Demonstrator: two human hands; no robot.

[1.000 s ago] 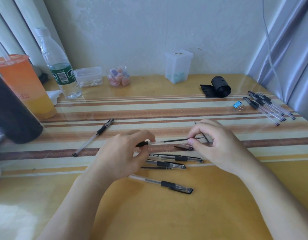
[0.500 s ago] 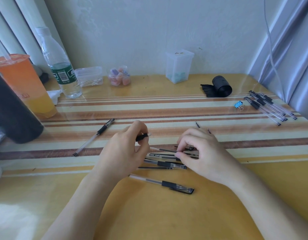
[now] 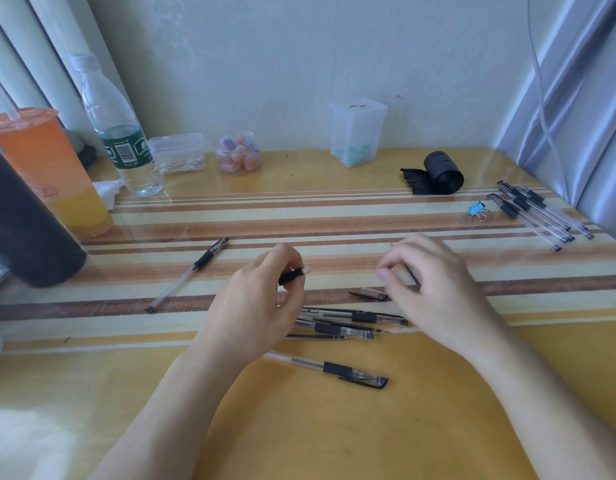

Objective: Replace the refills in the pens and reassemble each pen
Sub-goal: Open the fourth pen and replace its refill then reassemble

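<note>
My left hand point(image 3: 254, 299) grips a pen barrel point(image 3: 294, 275) by its black grip, its open end pointing right. My right hand point(image 3: 434, 289), blurred, hovers with curled fingers over a thin refill point(image 3: 413, 277) on the striped table; whether it holds the refill is unclear. A loose cap point(image 3: 368, 293) lies by the right thumb. Two capped pens point(image 3: 355, 317) and a bare refill point(image 3: 317, 337) lie between my hands. Another capped pen point(image 3: 334, 370) lies nearer me. One pen without a cap point(image 3: 188, 273) lies to the left.
Several pens point(image 3: 538, 213) lie at the right edge beside a blue binder clip point(image 3: 476, 210) and a black roll point(image 3: 441, 173). At the back stand a water bottle point(image 3: 121, 133), an orange drink cup point(image 3: 47, 168), a jar point(image 3: 237, 152) and clear boxes point(image 3: 356, 131).
My right hand drew the refill out of the barrel, laid it among the pens, then moved up over another refill. My left hand kept the barrel.
</note>
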